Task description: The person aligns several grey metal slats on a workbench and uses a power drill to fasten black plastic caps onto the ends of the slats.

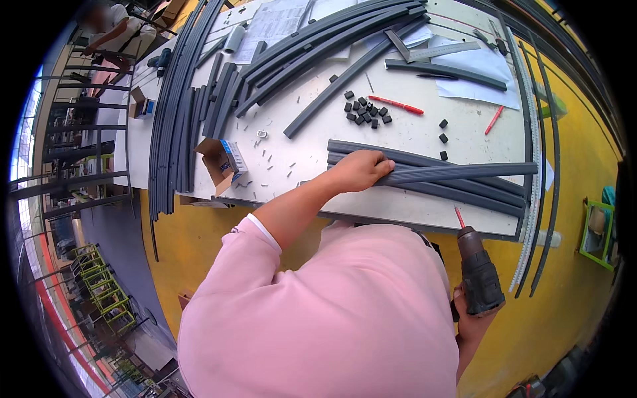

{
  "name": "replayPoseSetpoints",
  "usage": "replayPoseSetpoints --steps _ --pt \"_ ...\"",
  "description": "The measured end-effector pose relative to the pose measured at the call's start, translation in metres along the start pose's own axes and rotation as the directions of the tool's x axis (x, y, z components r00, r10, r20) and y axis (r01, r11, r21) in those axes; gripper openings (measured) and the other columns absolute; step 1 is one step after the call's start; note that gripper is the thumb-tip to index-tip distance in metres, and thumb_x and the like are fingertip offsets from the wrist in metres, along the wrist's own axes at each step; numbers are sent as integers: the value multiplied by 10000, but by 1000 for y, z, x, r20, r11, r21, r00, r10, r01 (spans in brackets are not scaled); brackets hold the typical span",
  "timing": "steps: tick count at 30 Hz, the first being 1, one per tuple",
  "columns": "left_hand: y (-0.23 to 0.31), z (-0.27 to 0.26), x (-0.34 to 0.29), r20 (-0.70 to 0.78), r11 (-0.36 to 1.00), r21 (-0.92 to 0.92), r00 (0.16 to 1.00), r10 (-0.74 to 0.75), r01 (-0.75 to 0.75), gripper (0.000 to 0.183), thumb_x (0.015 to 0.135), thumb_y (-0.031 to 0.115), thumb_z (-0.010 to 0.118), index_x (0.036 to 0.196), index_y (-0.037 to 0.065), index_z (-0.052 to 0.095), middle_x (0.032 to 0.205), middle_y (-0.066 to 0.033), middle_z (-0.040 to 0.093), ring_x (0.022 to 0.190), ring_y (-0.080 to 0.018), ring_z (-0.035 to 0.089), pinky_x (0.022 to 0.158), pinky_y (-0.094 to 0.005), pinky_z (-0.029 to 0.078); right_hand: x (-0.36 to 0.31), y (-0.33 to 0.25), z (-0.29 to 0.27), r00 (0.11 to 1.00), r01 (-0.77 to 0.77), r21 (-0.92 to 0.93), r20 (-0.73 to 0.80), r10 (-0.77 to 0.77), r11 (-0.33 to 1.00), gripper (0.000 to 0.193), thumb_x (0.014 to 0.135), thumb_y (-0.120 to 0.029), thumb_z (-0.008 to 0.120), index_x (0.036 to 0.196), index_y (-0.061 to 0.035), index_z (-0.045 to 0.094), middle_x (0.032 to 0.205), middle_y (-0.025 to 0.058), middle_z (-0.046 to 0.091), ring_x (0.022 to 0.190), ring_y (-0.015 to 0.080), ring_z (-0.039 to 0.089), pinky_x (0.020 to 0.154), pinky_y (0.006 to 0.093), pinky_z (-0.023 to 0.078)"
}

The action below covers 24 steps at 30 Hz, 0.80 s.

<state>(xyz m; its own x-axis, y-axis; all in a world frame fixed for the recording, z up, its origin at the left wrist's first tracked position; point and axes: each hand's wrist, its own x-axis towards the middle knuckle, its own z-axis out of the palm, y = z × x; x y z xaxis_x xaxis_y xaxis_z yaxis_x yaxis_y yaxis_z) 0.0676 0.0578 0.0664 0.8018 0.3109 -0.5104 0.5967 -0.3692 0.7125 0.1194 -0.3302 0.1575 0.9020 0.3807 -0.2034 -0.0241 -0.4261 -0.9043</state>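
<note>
My left hand (360, 171) is closed around one end of a dark grey ribbed profile (464, 174). This profile lies slantwise over other grey profiles (458, 192) near the table's front edge. Low on the right, my right hand (470, 324) grips a black cordless drill (480, 275) by its handle. The drill's red-tipped bit (459, 217) points up toward the table edge, apart from the profiles. Small black blocks (361, 109) lie in a cluster beyond the profiles, with a red pen (396, 105) beside them.
Long grey profiles (318, 40) are piled across the back and left of the white table (298, 146). An open cardboard box (222, 164) stands at the left among scattered screws (269, 159). A metal square (434, 50) rests on papers at the far right. Another person (119, 30) is at the far left.
</note>
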Motion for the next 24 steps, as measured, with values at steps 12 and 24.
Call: replayPoseSetpoints --steps 12,24 --pt "-124 -246 81 -708 895 368 699 95 251 505 1064 462 405 1099 26 657 1102 -262 690 1096 -462 623 936 -535 465 1 9 36 996 -91 -120 -18 89 989 483 725 -106 899 1085 42 613 1022 117 687 923 186 656 831 368 538" --pt "-170 -250 83 -793 897 409 550 261 165 342 1006 318 572 1158 37 697 1163 -212 710 1095 -400 663 971 -480 502 6 33 41 1000 18 -218 -20 -23 976 527 736 -73 883 1146 47 574 1069 138 670 973 220 647 896 393 523"
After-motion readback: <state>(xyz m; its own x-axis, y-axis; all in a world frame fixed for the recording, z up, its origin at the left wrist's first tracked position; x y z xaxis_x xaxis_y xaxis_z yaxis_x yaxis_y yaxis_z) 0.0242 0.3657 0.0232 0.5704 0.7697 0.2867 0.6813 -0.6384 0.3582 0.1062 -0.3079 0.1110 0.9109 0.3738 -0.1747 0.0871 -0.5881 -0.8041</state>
